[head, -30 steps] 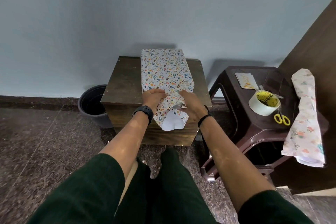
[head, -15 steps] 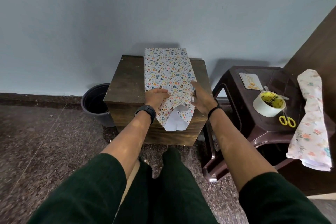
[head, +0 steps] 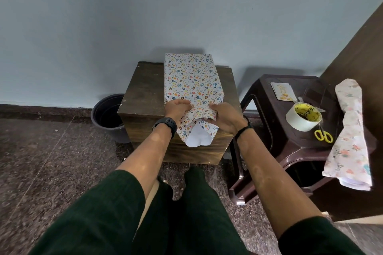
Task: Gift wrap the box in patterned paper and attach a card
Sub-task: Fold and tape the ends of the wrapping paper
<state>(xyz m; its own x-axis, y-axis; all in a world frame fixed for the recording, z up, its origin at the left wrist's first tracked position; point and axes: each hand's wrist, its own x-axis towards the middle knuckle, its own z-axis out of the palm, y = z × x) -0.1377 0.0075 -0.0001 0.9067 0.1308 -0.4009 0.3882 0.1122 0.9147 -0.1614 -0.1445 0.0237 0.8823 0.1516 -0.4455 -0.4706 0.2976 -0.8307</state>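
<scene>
The box, covered in white patterned paper (head: 191,77), lies lengthwise on a small wooden table (head: 143,93). Its near end is loose, and the paper's white inner side (head: 196,137) hangs over the table's front edge. My left hand (head: 178,106) presses the left side of that paper end inward. From the right, my right hand (head: 224,117) folds the flap over, fingers curled onto the paper. A pale card (head: 283,91) lies on the brown plastic stool (head: 294,145) to the right.
On the stool stand a roll of clear tape (head: 303,117), yellow-handled scissors (head: 323,135) and a roll of floral paper (head: 350,130) that hangs over its right edge. A dark bucket (head: 108,118) stands on the floor left of the table. A wall rises close behind.
My right hand moved from the box's right side back onto the near paper end and folded the flap inward. The left hand stayed pressed on the left side.
</scene>
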